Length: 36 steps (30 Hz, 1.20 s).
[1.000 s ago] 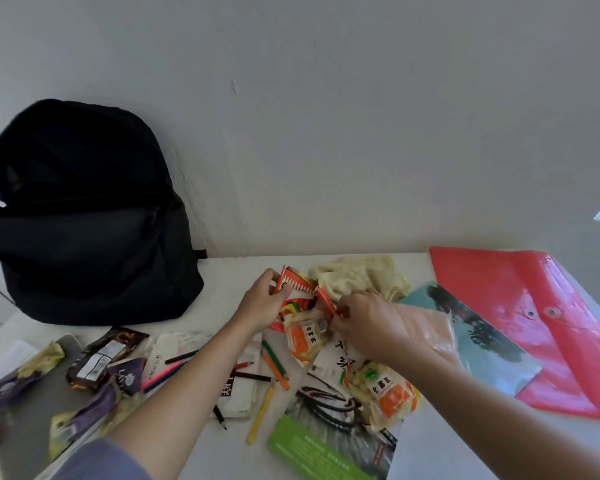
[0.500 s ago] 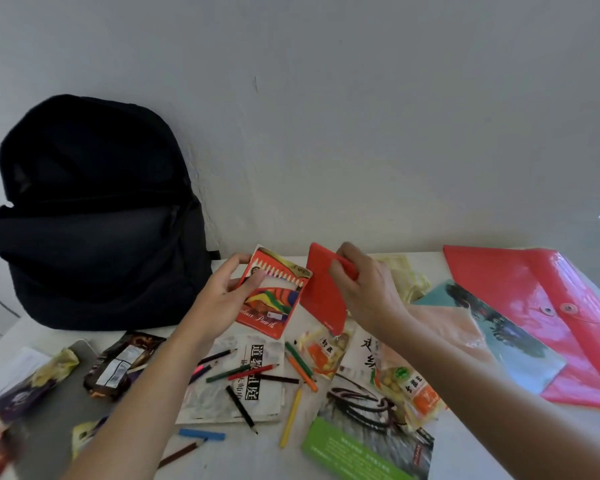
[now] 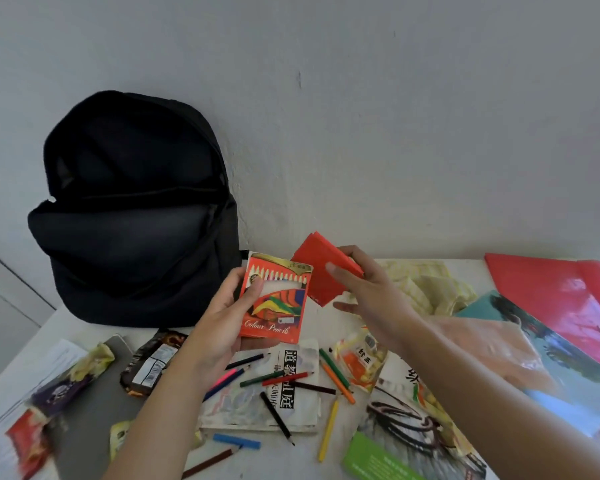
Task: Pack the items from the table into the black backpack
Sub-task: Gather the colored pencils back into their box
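1. Above mid bench (image 3: 70, 329), left hand (image 3: 222, 327) holds colour pencil box (image 3: 274, 301) upright, print toward camera; fingers wrapped round its left edge, thumb on the front.
2. Right hand (image 3: 371, 289) just beside it, also raised; fingers and thumb pinching a flat red card piece (image 3: 317, 271); one corner of it sits behind the box's top right.
3. Black backpack (image 3: 136, 209) stands at back left of bench against the wall, top gaping open; left of both hands, not touching them.
4. Loose pencils (image 3: 284, 379) scattered over a book (image 3: 302, 403) under the hands; dark snack packet (image 3: 153, 365) lies left of the book; yellow cloth (image 3: 426, 282) and red folder (image 3: 551, 292) lie at right.
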Available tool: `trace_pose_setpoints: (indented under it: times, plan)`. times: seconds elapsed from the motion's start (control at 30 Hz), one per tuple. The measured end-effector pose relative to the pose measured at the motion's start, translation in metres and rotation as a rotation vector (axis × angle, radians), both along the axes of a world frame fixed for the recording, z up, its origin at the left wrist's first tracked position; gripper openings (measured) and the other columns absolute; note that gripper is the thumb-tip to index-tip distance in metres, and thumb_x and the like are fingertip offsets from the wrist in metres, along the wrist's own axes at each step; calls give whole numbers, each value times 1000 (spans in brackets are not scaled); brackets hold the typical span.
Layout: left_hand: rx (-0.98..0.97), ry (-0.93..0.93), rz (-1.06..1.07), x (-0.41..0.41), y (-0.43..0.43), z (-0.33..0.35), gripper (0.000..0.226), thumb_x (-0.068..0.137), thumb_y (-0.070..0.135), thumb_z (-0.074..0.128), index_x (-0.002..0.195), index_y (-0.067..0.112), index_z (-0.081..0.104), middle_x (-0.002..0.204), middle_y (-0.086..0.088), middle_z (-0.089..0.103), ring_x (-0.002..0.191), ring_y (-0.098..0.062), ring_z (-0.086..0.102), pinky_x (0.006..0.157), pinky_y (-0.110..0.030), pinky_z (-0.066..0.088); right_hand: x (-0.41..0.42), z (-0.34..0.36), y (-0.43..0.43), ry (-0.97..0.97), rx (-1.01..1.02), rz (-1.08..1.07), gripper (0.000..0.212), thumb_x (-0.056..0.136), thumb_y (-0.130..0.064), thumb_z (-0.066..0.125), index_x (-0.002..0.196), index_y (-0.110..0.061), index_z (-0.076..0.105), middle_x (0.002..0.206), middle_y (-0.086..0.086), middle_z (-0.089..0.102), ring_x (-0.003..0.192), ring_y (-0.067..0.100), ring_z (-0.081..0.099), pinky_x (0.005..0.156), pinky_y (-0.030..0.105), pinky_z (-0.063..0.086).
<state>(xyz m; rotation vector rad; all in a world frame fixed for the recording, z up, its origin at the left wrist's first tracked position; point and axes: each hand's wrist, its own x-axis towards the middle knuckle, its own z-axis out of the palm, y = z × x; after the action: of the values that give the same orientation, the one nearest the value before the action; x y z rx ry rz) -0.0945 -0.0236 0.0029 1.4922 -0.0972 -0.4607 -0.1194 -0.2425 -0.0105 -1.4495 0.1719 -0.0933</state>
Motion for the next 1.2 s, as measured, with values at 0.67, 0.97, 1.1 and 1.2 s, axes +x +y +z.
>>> trace_pose_setpoints:
  times: [0.67,0.97,1.1,1.2]
  plan:
    - [40,-39,-134,-6,-32,4,23,100,37,56,120,29,63,105,-9,77,92,-28,77,65,-34,63,22,3,-22,-58,223,-51,58,66,-5,86,120,-23,73,152,-1,42,118,31,64,78,39,61]
    - [56,-103,-110,-7,-22,4,22,104,32,53,123,28,64,107,-5,78,93,-21,76,64,-26,59,28,16,-10,-72,354,-201,108,74,13,76,152,-40,26,135,9,55,114,25,65,83,46,60]
    - [70,-122,-112,-10,-22,5,21,104,32,53,121,29,65,106,-1,78,92,-18,76,65,-24,59,28,24,-6,-117,320,-172,88,80,16,70,143,-36,38,128,13,60,110,29,67,77,44,60]
    - [73,-125,-120,-10,-23,6,20,104,31,53,120,29,65,105,0,79,92,-17,77,65,-24,59,26,26,-3,-150,307,-135,78,84,15,66,139,-35,42,125,14,63,108,31,68,75,45,60]
